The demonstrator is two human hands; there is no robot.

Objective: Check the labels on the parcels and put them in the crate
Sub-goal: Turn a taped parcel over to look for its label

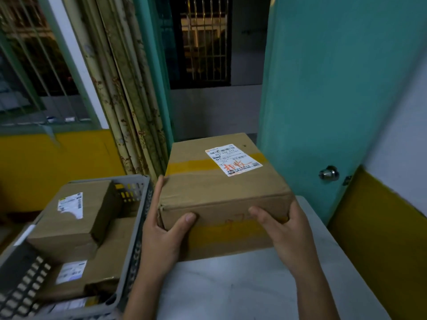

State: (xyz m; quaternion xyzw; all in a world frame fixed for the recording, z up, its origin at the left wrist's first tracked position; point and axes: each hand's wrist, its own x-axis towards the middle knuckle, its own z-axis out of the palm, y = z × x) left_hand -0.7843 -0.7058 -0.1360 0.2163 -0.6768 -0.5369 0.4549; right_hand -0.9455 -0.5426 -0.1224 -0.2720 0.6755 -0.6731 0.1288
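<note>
Parcel in hand: cardboard parcel (221,195) is held above the desk (231,285), just right of the crate (136,227), its top face turned up toward the camera.
Label: white shipping label (233,161) sits on that top face, over a yellow tape band, with red handwriting; judged to be presented for reading before stowing.
Left hand: left hand (159,229) grips the near-left corner, thumb curled on the front face, fingers along the side.
Right hand: right hand (279,229) grips the near-right corner, thumb on the front face, fingers wrapped around the edge.
Crate: grey perforated plastic; at least 2 labelled parcels (74,215) already lie inside, stacked unevenly.
Desk: pale, marbled top.
Room: dim; teal door (335,88) with a metal knob (328,173), yellow lower wall, patterned curtain (129,100), barred windows.
</note>
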